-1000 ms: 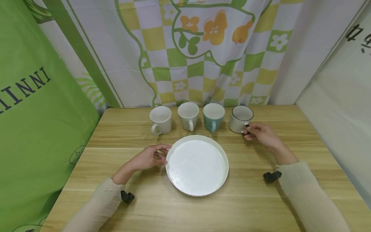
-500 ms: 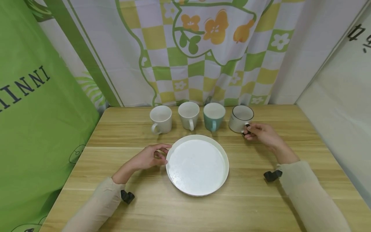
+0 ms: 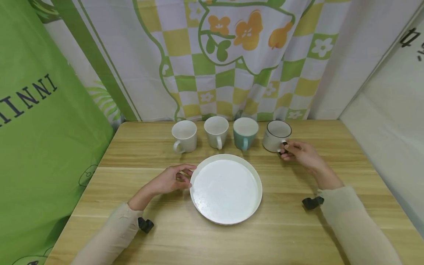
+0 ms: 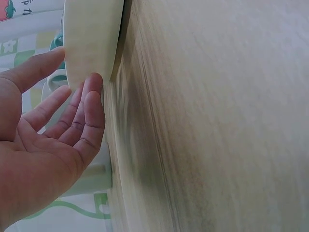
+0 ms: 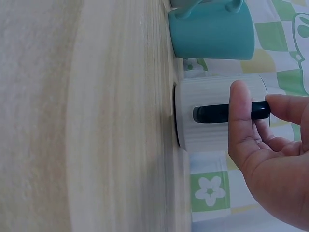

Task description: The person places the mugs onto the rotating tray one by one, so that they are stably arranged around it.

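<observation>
A round white tray (image 3: 226,191) with a low rim lies on the wooden table in the head view. At its left rim is my left hand (image 3: 173,179), its fingers loosely bent and the fingertips against the tray's outer wall (image 4: 91,43). To the right, a white mug (image 3: 273,141) with a dark rim stands upright. My right hand (image 3: 303,156) pinches its black handle (image 5: 212,114) between thumb and fingers, as the right wrist view also shows. The mug's base sits at the table surface, and part of the handle is hidden by a finger.
Left of the held mug stand a teal mug (image 3: 244,134), a white mug (image 3: 216,132) and another white mug (image 3: 185,138), all upright in a row along the back edge. Behind them hangs a checked curtain (image 3: 225,79); green cloth (image 3: 49,147) covers the left side.
Both hands keep their places, the right on the mug's handle and the left at the tray's rim. Only a slight shift of the head view shows.
</observation>
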`<state>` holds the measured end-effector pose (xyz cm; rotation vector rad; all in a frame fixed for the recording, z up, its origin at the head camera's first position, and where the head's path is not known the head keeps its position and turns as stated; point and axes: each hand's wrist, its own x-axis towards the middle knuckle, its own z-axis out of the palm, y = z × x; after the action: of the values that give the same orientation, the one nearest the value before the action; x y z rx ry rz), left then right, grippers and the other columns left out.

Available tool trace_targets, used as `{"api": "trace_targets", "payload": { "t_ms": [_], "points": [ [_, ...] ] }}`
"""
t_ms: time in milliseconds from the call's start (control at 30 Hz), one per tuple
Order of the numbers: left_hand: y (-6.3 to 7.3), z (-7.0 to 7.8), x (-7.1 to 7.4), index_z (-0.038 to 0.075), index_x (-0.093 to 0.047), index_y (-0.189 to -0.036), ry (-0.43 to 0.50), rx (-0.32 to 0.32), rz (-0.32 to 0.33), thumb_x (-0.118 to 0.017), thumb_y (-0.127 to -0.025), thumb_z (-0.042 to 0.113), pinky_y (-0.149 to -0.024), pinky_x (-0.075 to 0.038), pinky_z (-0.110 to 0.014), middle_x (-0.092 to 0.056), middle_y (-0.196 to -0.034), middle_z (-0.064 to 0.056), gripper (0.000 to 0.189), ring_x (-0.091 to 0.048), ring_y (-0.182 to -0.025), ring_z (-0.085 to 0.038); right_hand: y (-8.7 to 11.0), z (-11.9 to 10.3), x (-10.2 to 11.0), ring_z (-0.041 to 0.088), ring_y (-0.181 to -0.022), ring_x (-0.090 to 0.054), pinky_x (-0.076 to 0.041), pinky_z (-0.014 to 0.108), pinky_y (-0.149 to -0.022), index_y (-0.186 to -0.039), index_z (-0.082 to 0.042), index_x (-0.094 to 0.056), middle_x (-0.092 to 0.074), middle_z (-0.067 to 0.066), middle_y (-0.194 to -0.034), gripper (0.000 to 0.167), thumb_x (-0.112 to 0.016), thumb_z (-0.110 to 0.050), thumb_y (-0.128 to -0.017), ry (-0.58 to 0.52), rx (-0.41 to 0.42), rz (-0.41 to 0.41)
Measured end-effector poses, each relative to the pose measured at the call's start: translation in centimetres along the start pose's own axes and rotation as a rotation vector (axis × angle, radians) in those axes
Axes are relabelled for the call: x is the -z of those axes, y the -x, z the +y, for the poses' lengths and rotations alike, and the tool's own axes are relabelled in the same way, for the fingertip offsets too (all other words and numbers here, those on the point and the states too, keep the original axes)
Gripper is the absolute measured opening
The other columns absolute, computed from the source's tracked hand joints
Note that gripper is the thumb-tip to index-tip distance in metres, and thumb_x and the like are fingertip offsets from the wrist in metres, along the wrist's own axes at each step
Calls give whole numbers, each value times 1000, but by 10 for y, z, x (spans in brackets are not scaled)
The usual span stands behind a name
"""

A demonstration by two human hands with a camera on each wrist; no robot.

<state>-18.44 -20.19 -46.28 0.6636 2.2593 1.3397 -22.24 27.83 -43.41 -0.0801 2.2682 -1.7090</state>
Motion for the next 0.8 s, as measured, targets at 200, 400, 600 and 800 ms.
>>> {"api": "trace_targets", "payload": {
  "t_ms": [200, 400, 600, 800],
  "points": [
    [0, -2, 0, -2, -50, -142, 1, -13, -3, -74, -88, 4, -79, -58, -23, -61, -125, -26, 59, -67, -93, -17, 4, 1, 0, 4, -92, -67, -58, 20, -85, -133, 19, -41, -58, 7, -110, 45, -40, -19, -109, 1, 8, 10],
    [0, -2, 0, -2, -50, -141, -10, -25, -4, -74, -89, 3, -80, -58, -24, -61, -124, -26, 58, -68, -94, -21, 10, 1, 0, 5, -94, -67, -58, 22, -85, -129, 17, -44, -57, 10, -111, 43, -40, -20, -109, 34, 28, 20],
    [0, -1, 0, -3, -50, -141, -6, -26, -6, -74, -88, 3, -79, -58, -24, -61, -124, -27, 58, -67, -93, -20, 17, -3, -2, 6, -92, -68, -58, 20, -83, -126, 19, -44, -59, 8, -108, 41, -40, -18, -109, 2, 53, 19],
    [0, -2, 0, -3, -50, -141, -4, -23, -9, -74, -89, 3, -78, -58, -23, -61, -124, -26, 58, -67, -92, -18, 23, -8, -4, 5, -88, -68, -59, 21, -80, -121, 19, -46, -61, 3, -103, 38, -42, -17, -108, -21, 85, 23]
  ]
}}
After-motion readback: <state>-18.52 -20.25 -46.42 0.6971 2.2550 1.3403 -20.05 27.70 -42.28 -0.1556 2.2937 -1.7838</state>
